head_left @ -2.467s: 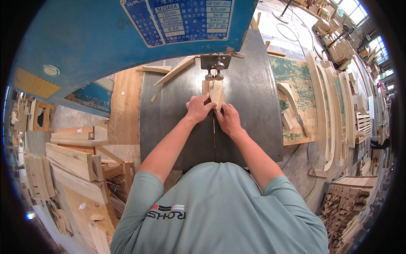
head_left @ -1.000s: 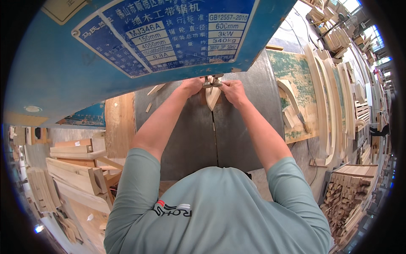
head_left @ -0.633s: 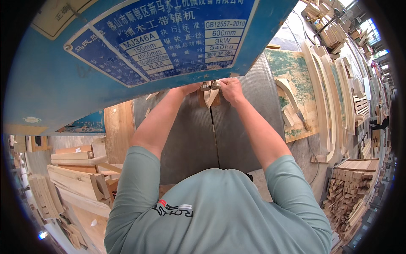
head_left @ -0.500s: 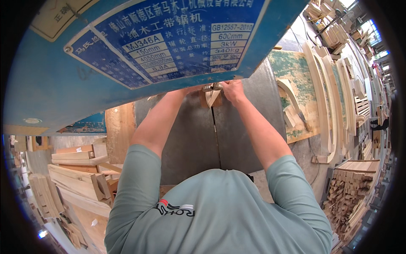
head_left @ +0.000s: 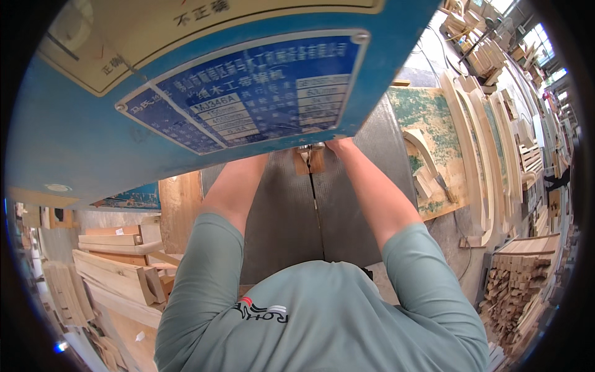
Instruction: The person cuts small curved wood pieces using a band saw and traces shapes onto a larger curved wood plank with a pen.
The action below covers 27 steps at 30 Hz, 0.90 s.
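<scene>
Both my arms reach forward over the dark metal table (head_left: 279,217) of a band saw and pass under its blue housing (head_left: 80,142). My right hand (head_left: 340,144) shows only in part at the housing's lower edge, beside a metal saw guide (head_left: 311,147). Its fingers are hidden, so what they hold cannot be told. The left forearm (head_left: 245,180) comes in on the other side of the guide, and the housing covers that hand entirely. Below the guide lies a brown wooden insert (head_left: 317,163), where the table's dark slot begins.
On the right, a curved wooden piece (head_left: 423,146) rests on a worn green board (head_left: 437,115). Long curved boards (head_left: 474,149) stand beyond it, and stacked offcuts (head_left: 514,282) are lower right. Lumber (head_left: 114,276) is piled on the left.
The housing and table appear lower in view. Both hands are now further under the housing; the right shows less. A pale pointed wood piece by the guide is no longer seen.
</scene>
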Motion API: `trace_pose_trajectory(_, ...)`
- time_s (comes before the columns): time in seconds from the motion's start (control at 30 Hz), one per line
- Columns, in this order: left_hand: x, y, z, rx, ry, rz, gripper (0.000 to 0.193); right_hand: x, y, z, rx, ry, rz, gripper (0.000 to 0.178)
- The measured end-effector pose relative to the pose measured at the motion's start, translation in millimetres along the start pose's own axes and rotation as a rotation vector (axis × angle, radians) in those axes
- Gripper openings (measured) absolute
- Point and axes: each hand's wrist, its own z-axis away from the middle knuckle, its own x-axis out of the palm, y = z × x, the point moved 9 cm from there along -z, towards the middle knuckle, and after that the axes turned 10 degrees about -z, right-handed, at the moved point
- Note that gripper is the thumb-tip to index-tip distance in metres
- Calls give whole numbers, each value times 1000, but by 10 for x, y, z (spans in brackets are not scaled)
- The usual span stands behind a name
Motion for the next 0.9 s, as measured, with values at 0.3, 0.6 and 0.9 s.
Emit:
trace_pose_trajectory(0.3, -409, -309, 389, -93, -6, -335, 21, -131, -551, -284, 29, -165, 505, 54)
trace_pose_trajectory(0.6, -872, 144, 2071, -381, -123, -221, 20, -915, -1028, 754, 154, -161, 697, 47)
trace_pose_trajectory(0.9, -580, 199, 3724, -590, 93, -60, 30, -2926, -962, 2488, 263, 158, 752, 43)
